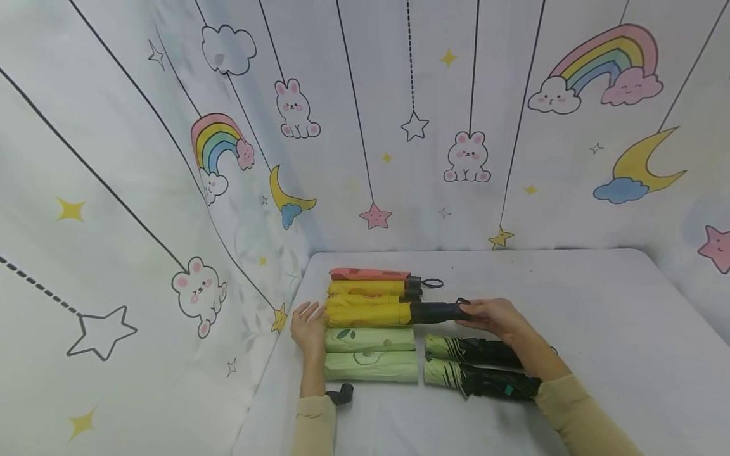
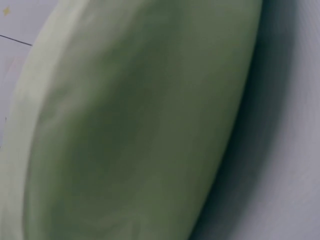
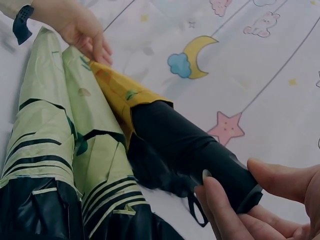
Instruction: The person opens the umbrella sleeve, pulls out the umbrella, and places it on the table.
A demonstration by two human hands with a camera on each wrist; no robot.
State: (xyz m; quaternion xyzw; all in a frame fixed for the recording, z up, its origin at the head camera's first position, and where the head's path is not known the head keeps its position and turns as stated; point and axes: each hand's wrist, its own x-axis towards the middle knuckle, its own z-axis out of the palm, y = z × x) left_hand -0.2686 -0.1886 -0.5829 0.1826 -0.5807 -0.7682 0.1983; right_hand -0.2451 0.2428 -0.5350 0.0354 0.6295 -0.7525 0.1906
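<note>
My right hand [image 1: 497, 318] pinches the black handle of the front yellow folded umbrella [image 1: 367, 315], thumb on one side and fingertips on the other in the right wrist view. At the umbrella's far left end, my left hand [image 1: 308, 328] touches the yellow cover with loosely extended fingers. Behind it lie more yellow folded umbrellas [image 1: 365, 288] and a red one [image 1: 369, 273] with a black wrist loop. Two light green rolls [image 1: 371, 366] lie in front, and two green-and-black ones [image 1: 496, 382] sit right of them. The left wrist view is filled by blurred green cover [image 2: 145, 120].
A white cloth-covered table [image 1: 599, 304] extends to the right and front. A black wrist strap [image 1: 341, 394] is on the left forearm. White curtains [image 1: 365, 164] printed with rainbows, rabbits and stars stand behind and at left.
</note>
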